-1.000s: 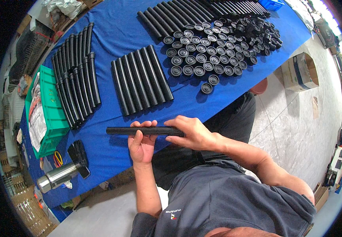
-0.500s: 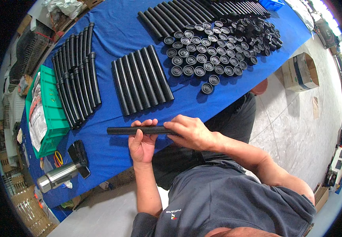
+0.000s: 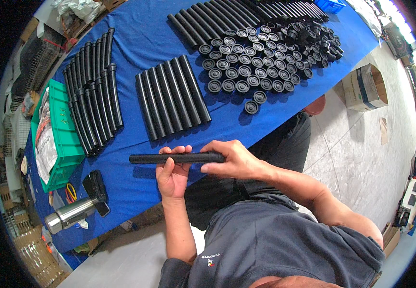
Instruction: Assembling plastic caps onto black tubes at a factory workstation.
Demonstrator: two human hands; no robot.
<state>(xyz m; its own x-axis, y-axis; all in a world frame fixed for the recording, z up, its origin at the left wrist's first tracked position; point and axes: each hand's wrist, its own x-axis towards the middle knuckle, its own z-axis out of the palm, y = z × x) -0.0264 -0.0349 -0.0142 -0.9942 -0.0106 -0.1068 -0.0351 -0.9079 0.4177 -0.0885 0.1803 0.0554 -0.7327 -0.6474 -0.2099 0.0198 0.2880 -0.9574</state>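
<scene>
The left hand [image 3: 172, 182] closes thumb and fingers around a straight, black, round plastic-looking tube [image 3: 193, 158] — the right hand [image 3: 239, 162] is clamped on its right end. Beyond this grip, a row of similar black tubes [image 3: 169, 98] lies on blue cloth [image 3: 124, 144] — farther right stand round black ridged caps [image 3: 253, 79]

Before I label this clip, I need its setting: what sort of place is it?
Probably a workshop: rows of black tubes and many round black caps lie on a blue-covered table.
</scene>
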